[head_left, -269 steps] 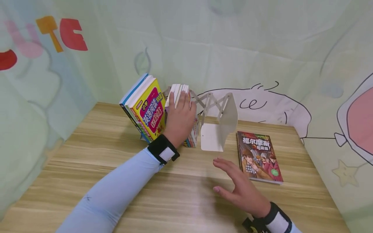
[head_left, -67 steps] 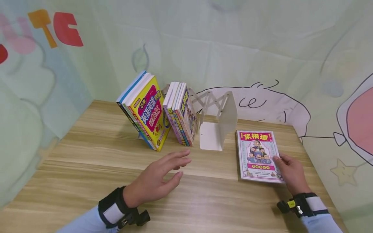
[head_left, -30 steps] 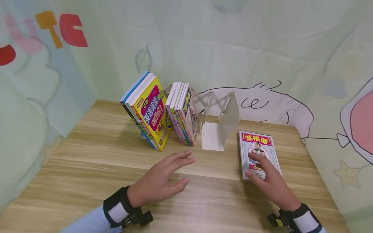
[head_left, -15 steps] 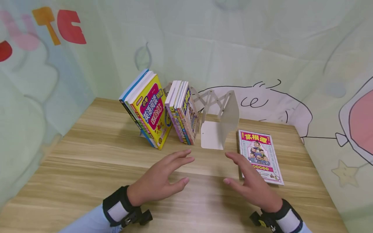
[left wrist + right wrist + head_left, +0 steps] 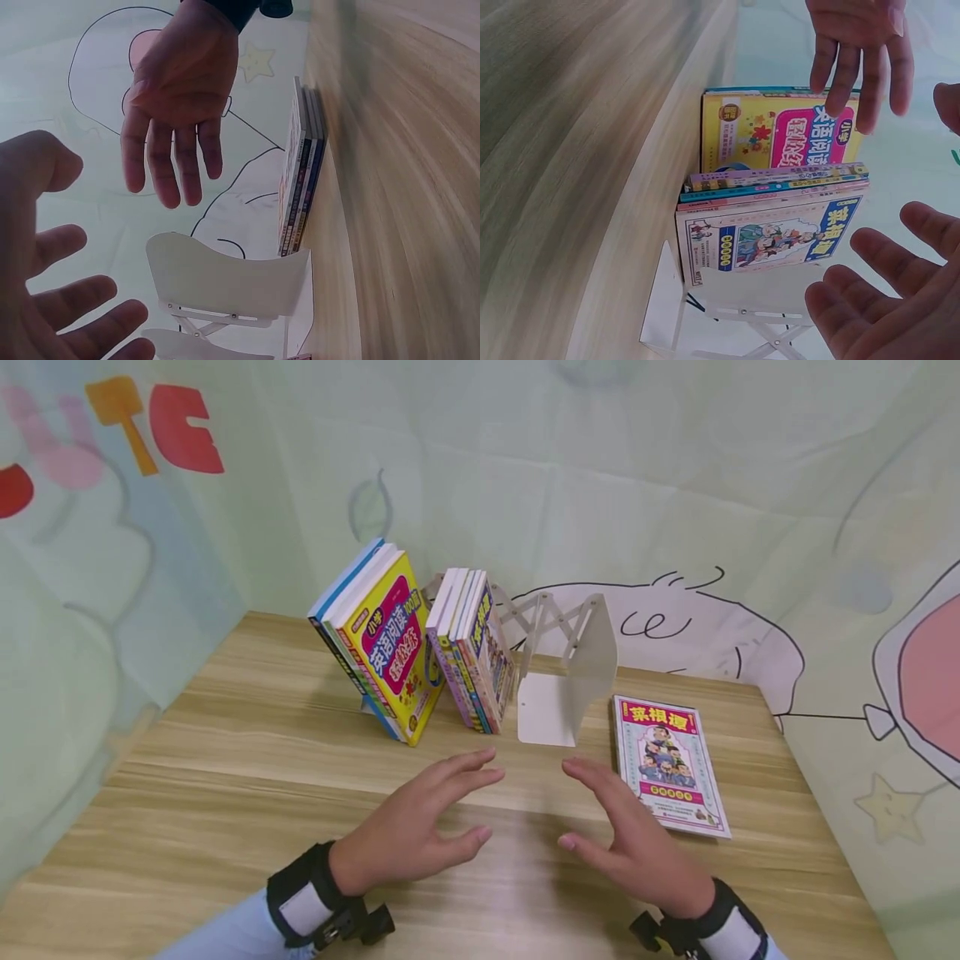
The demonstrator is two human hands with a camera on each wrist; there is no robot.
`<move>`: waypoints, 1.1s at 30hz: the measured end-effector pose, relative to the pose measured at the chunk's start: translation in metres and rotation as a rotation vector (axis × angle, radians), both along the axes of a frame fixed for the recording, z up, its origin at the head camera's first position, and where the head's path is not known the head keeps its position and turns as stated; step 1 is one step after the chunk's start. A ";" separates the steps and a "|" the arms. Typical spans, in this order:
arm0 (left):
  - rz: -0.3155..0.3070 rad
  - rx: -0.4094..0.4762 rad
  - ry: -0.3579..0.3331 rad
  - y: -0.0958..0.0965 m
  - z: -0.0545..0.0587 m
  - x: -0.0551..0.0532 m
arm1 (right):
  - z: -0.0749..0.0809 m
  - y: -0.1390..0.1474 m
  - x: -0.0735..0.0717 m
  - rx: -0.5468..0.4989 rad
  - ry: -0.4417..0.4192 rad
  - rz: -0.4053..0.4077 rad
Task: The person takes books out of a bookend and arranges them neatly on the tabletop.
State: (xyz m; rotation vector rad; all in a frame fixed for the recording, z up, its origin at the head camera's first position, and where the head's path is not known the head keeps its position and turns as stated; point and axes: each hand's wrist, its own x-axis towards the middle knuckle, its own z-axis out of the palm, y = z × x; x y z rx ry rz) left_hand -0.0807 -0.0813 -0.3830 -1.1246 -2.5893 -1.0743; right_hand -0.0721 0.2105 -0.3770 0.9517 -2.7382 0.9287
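My left hand (image 5: 412,822) hovers over the table with fingers spread and nothing in them. Facing it, palm inward, my right hand (image 5: 637,843) is also bare, its back overlapping a corner of the pink-bordered comic book (image 5: 667,768). That book lies flat at the right on top of others, whose spines (image 5: 304,187) show in the left wrist view. A white folding bookshelf (image 5: 547,710) stands at the back. At its left lean large books, a yellow one (image 5: 393,652) outermost, and beside them several smaller books (image 5: 772,236) stand tilted.
The wooden table (image 5: 225,760) reaches back to a printed cloth backdrop (image 5: 480,485), which also closes off both sides. The bookshelf's upright white end plate (image 5: 594,652) rises between the standing books and the flat pile.
Earlier my left hand was on the smaller books, and a dark-covered book topped the right pile. Later my right hand held the pink-bordered book there, then released it and moved left.
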 end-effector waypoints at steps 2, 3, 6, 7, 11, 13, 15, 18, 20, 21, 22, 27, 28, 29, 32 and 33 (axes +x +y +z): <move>0.002 -0.005 0.015 0.001 -0.001 -0.001 | -0.002 0.001 0.000 0.004 -0.001 -0.003; 0.004 -0.011 0.017 0.001 -0.001 -0.001 | -0.003 0.001 0.000 0.005 -0.002 -0.005; 0.015 -0.029 0.026 0.002 0.002 -0.004 | -0.004 0.002 0.000 0.007 -0.007 -0.016; 0.021 -0.034 0.027 0.003 0.003 -0.005 | -0.004 0.003 0.000 0.009 -0.009 -0.022; 0.054 -0.037 0.055 0.004 0.014 -0.014 | -0.004 0.004 -0.001 0.007 -0.008 -0.034; 0.067 -0.030 0.089 0.005 0.020 -0.021 | -0.003 0.005 -0.001 0.003 -0.007 -0.033; 0.088 -0.035 0.139 0.005 0.026 -0.029 | -0.003 0.005 -0.002 0.002 -0.008 -0.033; 0.122 -0.058 0.235 0.004 0.034 -0.043 | -0.004 0.006 -0.001 0.001 -0.012 -0.031; 0.152 -0.078 0.300 0.004 0.040 -0.054 | -0.005 0.007 -0.001 -0.001 -0.016 -0.030; 0.170 -0.083 0.332 0.004 0.043 -0.059 | -0.006 0.007 -0.001 -0.002 -0.017 -0.029; 0.185 -0.082 0.358 0.004 0.046 -0.064 | -0.007 0.008 -0.001 -0.004 -0.018 -0.027; 0.302 -0.136 0.447 0.009 0.060 -0.089 | -0.009 0.009 -0.001 -0.014 -0.019 -0.021; 0.331 -0.161 0.452 0.010 0.062 -0.093 | -0.009 0.010 -0.001 -0.015 -0.019 -0.019; 0.362 -0.191 0.453 0.012 0.063 -0.098 | -0.010 0.010 -0.001 -0.018 -0.023 -0.018; 0.448 -0.275 0.420 0.017 0.066 -0.110 | -0.011 0.010 0.000 -0.027 -0.025 -0.012; 0.470 -0.300 0.408 0.019 0.065 -0.114 | -0.012 0.010 0.000 -0.031 -0.021 -0.009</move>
